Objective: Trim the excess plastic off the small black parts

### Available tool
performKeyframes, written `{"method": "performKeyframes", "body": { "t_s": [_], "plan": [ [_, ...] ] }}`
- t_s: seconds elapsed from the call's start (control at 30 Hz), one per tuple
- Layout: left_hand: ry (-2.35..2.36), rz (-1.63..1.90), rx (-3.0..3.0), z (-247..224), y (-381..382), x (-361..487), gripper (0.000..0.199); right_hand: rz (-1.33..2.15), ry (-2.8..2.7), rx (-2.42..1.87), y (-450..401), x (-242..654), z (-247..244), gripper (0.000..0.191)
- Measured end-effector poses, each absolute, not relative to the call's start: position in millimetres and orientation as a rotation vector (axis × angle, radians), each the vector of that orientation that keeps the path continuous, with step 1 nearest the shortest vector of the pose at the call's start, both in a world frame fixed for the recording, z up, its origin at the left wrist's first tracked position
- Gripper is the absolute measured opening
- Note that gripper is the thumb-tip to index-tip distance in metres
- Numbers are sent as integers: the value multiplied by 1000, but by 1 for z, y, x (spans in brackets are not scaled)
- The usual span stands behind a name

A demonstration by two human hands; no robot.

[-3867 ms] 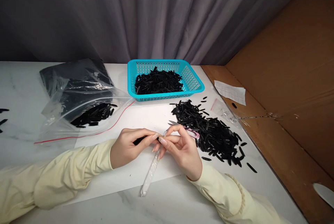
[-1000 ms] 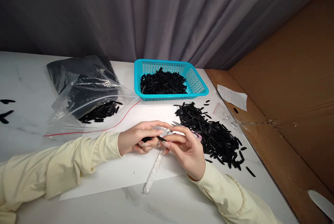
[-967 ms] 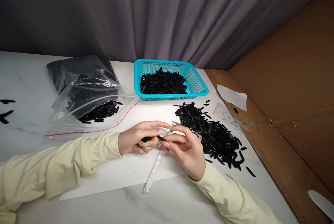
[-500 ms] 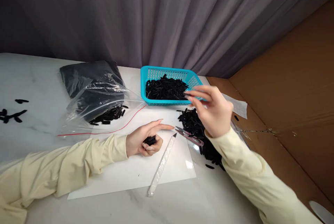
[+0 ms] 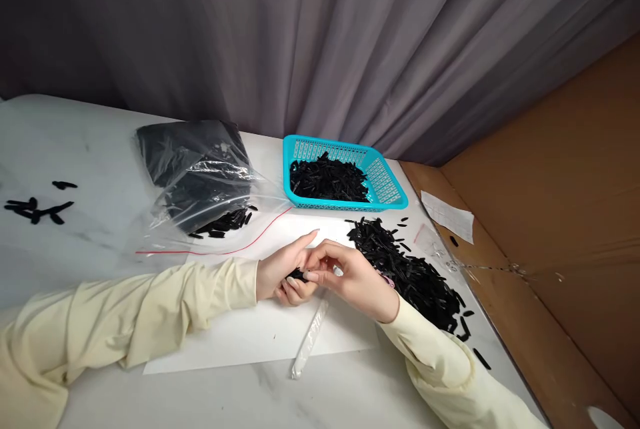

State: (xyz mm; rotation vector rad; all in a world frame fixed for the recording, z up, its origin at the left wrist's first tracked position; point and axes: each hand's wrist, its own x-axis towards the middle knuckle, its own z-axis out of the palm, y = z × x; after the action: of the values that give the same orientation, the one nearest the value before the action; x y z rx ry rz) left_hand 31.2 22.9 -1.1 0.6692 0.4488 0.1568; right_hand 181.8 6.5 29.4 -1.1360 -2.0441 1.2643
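Cupped over the white sheet (image 5: 215,342), my left hand (image 5: 285,272) is closed around a small bunch of thin black strips (image 5: 299,274). My right hand (image 5: 350,279) meets it from the right, thumb and forefinger pinched together at the bunch. Whatever sits between those right fingertips is too small to make out. Beneath the hands lies a white pen-like stick (image 5: 310,342), its upper end hidden. A heap of black strips (image 5: 420,275) spreads to the right of my right hand. Only a bit of the pink scissors handle (image 5: 387,280) shows by that hand.
Behind the hands stands a blue basket (image 5: 345,204) holding black strips. To its left, a clear zip bag (image 5: 200,175) with dark contents lies over more strips. Loose black pieces (image 5: 37,210) lie far left. A cardboard wall (image 5: 565,215) bounds the right, a grey curtain (image 5: 250,35) the back.
My right hand has come down from beside the basket to my left hand, which still holds its bunch. The view has shifted slightly.
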Motion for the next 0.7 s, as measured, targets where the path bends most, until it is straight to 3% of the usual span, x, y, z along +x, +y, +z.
{"method": "performKeyframes", "body": {
  "t_s": [0.2, 0.37, 0.7],
  "plan": [
    [500, 181, 717, 4, 20, 31, 56, 1503, -1681, -1202, 1, 185, 30, 25],
    [633, 329, 808, 9, 15, 28, 47, 1512, -1423, -1293, -11, 199, 26, 27],
    [748, 522, 1169, 7, 3, 30, 58, 1480, -1146, -1226, -18, 211, 6, 25]
  ]
}}
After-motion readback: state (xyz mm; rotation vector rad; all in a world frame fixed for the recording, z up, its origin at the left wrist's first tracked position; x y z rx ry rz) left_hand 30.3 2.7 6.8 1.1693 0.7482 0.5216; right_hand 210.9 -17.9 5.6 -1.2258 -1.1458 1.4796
